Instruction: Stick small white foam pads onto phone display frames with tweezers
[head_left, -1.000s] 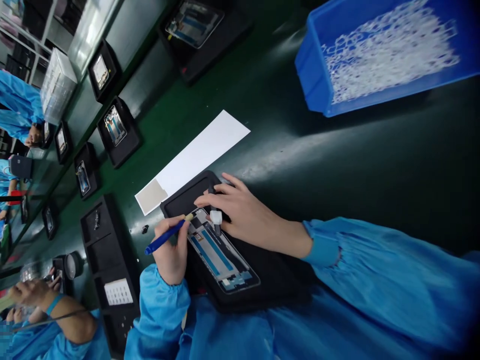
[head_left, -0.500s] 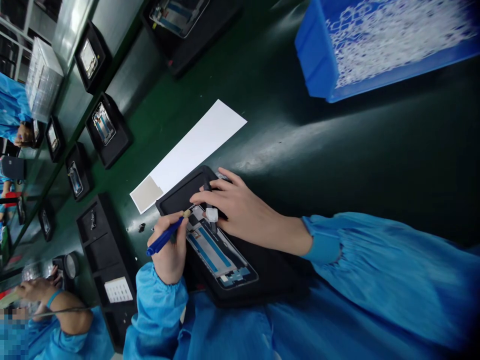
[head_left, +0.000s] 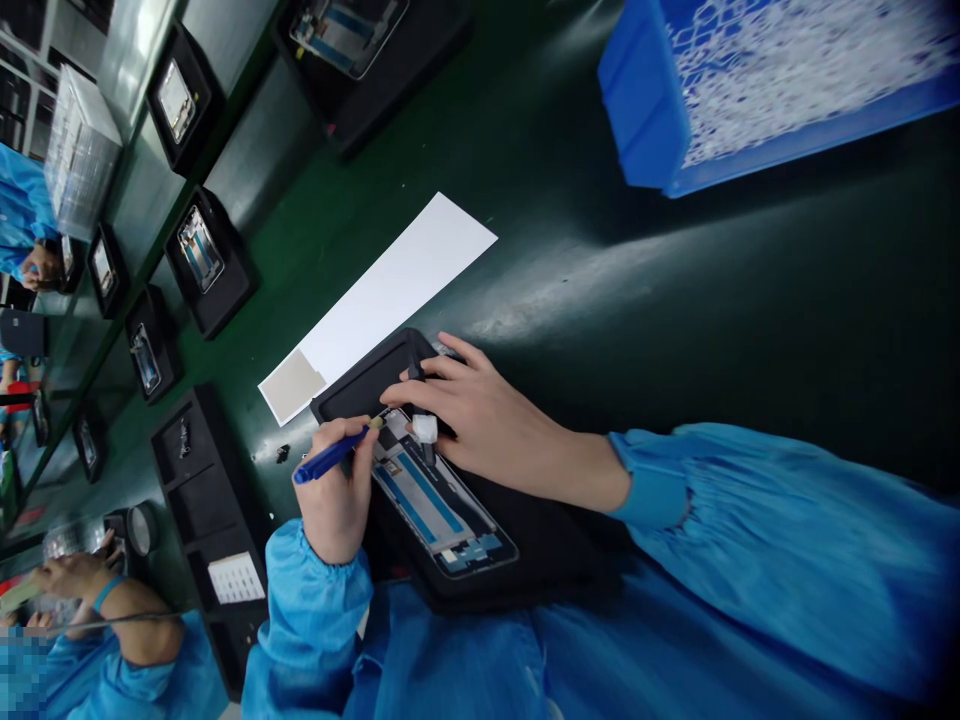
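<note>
A phone frame [head_left: 442, 505] with blue strips lies slanted in a black tray [head_left: 360, 380] in front of me. My left hand [head_left: 337, 495] is closed around a blue pen-like tool [head_left: 330, 459], whose pale tip end is at the fingertips by the frame's upper left end. My right hand [head_left: 487, 425] reaches over the frame from the right, index finger stretched to its top end. A black bar-like tool with a white block [head_left: 425, 429] is threaded between the right fingers, above the frame. Its exact kind, and part of the thumb, are hidden.
A long white sheet [head_left: 397, 285] lies beyond the tray. A blue bin [head_left: 645, 110] of white net-like pieces stands at upper right. A black compartment tray [head_left: 199, 500] is at left, with several phone trays behind. A co-worker's arm [head_left: 142, 620] is at lower left.
My left hand has shifted slightly, and the blue tool's rear end has risen, so it lies flatter. My right hand stays nearly in place. The view has moved a little.
</note>
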